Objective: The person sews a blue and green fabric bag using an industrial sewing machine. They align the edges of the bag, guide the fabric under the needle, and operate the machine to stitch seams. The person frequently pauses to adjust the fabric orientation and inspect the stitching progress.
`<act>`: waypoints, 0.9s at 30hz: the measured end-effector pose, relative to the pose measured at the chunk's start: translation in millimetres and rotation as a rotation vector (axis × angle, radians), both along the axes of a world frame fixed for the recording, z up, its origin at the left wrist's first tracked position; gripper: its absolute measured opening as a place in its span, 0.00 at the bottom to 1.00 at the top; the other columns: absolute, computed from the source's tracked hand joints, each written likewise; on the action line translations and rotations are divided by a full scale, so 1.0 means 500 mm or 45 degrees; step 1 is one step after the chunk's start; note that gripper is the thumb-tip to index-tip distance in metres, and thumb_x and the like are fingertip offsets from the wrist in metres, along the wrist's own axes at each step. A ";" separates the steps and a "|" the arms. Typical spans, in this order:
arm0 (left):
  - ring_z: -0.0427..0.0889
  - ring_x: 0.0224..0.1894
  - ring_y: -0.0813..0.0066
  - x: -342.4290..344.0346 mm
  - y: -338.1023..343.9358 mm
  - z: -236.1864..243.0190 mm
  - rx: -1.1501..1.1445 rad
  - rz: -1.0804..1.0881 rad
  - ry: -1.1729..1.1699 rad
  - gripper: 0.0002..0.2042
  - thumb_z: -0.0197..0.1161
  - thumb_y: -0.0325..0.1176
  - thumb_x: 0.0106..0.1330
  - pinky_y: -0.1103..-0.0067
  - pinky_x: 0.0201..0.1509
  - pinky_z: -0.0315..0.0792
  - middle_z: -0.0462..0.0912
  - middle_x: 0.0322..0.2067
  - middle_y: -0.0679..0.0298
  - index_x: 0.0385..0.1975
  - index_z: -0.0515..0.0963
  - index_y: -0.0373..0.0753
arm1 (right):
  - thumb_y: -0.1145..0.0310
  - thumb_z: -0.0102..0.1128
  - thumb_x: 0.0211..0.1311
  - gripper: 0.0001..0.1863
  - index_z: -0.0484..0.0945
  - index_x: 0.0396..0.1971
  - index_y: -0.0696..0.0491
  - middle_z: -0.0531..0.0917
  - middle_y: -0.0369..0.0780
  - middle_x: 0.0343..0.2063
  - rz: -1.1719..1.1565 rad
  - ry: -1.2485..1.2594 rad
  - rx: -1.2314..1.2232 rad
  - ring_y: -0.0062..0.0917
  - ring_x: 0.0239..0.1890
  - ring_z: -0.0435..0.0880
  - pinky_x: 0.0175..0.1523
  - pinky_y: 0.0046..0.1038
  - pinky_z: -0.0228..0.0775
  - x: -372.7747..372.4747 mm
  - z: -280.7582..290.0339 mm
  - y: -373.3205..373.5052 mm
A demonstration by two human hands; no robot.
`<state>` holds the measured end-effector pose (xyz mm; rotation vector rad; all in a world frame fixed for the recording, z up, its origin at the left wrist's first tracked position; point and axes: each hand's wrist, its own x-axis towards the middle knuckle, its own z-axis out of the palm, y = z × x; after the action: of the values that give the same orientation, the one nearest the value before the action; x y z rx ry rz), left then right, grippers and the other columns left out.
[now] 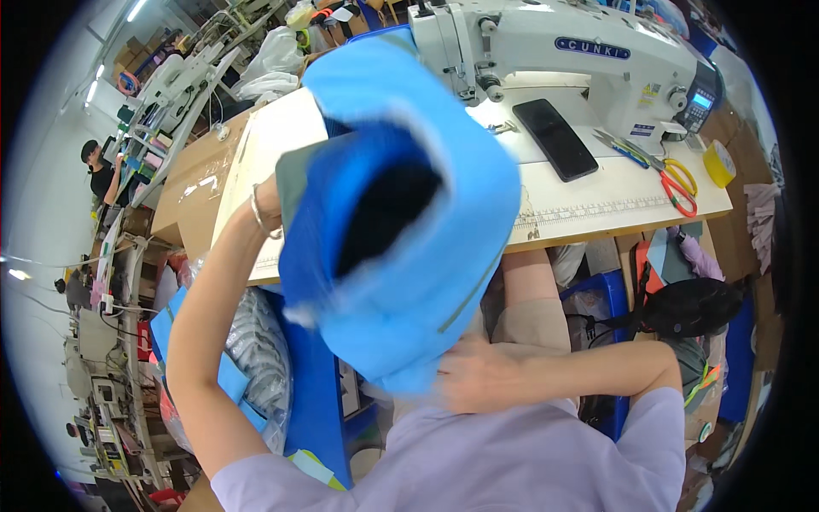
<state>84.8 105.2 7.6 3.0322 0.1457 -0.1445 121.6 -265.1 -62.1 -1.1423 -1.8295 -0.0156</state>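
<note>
Head view: blue cloth [482, 183] already shaped into a hollow form; what is left, too blurred to judge. Right hand [476, 375] grips its near edge; left hand [269, 201] has fingers hidden, grip unclear.

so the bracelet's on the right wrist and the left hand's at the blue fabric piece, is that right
Not quite: the head view shows the bracelet on the left wrist, not the right. The left hand is indeed at the blue fabric piece.

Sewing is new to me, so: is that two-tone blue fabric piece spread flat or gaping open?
Gaping open: the blue fabric piece curves round a black inside, though blurred edges hide finer detail.
</note>
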 end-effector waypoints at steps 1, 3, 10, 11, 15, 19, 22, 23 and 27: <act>0.81 0.35 0.73 -0.031 0.022 0.017 -0.009 0.078 0.045 0.12 0.65 0.30 0.65 0.75 0.43 0.77 0.86 0.32 0.62 0.45 0.84 0.33 | 0.74 0.65 0.50 0.17 0.82 0.42 0.59 0.81 0.42 0.32 0.029 0.090 0.009 0.37 0.32 0.83 0.37 0.37 0.79 -0.021 -0.016 0.004; 0.81 0.35 0.76 -0.049 0.065 0.002 -0.197 0.249 0.037 0.12 0.66 0.29 0.65 0.77 0.42 0.77 0.86 0.32 0.63 0.45 0.84 0.31 | 0.73 0.63 0.51 0.17 0.81 0.44 0.60 0.81 0.42 0.32 0.026 0.245 -0.051 0.38 0.32 0.83 0.38 0.36 0.80 -0.047 -0.050 0.003; 0.85 0.38 0.77 0.021 -0.148 0.180 -0.485 0.158 -0.935 0.10 0.61 0.24 0.70 0.79 0.47 0.78 0.90 0.38 0.60 0.45 0.85 0.30 | 0.70 0.63 0.56 0.12 0.80 0.38 0.61 0.82 0.44 0.32 0.068 -0.063 -0.380 0.32 0.37 0.85 0.38 0.33 0.80 -0.079 -0.075 0.008; 0.87 0.43 0.69 0.042 -0.244 0.201 -0.250 -0.014 -0.890 0.10 0.63 0.24 0.66 0.74 0.51 0.79 0.89 0.41 0.58 0.45 0.86 0.33 | 0.69 0.63 0.56 0.12 0.80 0.36 0.61 0.82 0.44 0.33 0.060 -0.061 -0.447 0.31 0.38 0.85 0.38 0.32 0.80 -0.084 -0.068 0.013; 0.81 0.54 0.56 0.102 -0.315 0.070 0.115 -0.423 -0.430 0.17 0.65 0.31 0.64 0.66 0.64 0.73 0.84 0.55 0.59 0.53 0.81 0.38 | 0.61 0.65 0.59 0.12 0.80 0.24 0.55 0.83 0.42 0.30 -0.036 0.071 -0.306 0.32 0.35 0.83 0.30 0.34 0.79 -0.104 -0.074 0.025; 0.76 0.62 0.58 0.076 -0.190 -0.076 0.226 -0.255 -0.206 0.24 0.65 0.32 0.64 0.62 0.70 0.67 0.77 0.64 0.60 0.61 0.76 0.40 | 0.64 0.68 0.60 0.15 0.82 0.38 0.61 0.85 0.42 0.33 0.064 0.208 -0.478 0.33 0.36 0.85 0.35 0.34 0.81 -0.042 -0.102 -0.038; 0.73 0.64 0.59 0.020 -0.152 -0.086 0.298 -0.326 -0.269 0.27 0.65 0.32 0.63 0.60 0.72 0.64 0.74 0.66 0.61 0.65 0.73 0.42 | 0.64 0.69 0.62 0.17 0.82 0.45 0.61 0.87 0.43 0.38 -0.058 0.804 -0.702 0.31 0.41 0.87 0.40 0.31 0.81 0.020 -0.135 -0.069; 0.72 0.64 0.59 -0.005 -0.146 -0.088 0.258 -0.293 -0.238 0.28 0.65 0.32 0.64 0.59 0.72 0.63 0.72 0.67 0.62 0.66 0.73 0.43 | 0.63 0.70 0.62 0.18 0.82 0.47 0.60 0.88 0.44 0.41 -0.164 1.151 -0.837 0.30 0.43 0.87 0.43 0.30 0.81 0.038 -0.147 -0.069; 0.81 0.54 0.56 0.022 -0.150 -0.062 -0.011 -0.140 -0.227 0.19 0.62 0.28 0.65 0.63 0.62 0.73 0.83 0.54 0.57 0.57 0.80 0.40 | 0.60 0.72 0.62 0.25 0.81 0.54 0.59 0.89 0.46 0.45 -0.598 1.296 -0.485 0.29 0.48 0.88 0.50 0.29 0.79 0.090 -0.193 0.019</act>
<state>96.0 30.2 -23.2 3.0255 -0.0355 0.1165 166.4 -255.5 -158.5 -1.4461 -0.6582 0.5601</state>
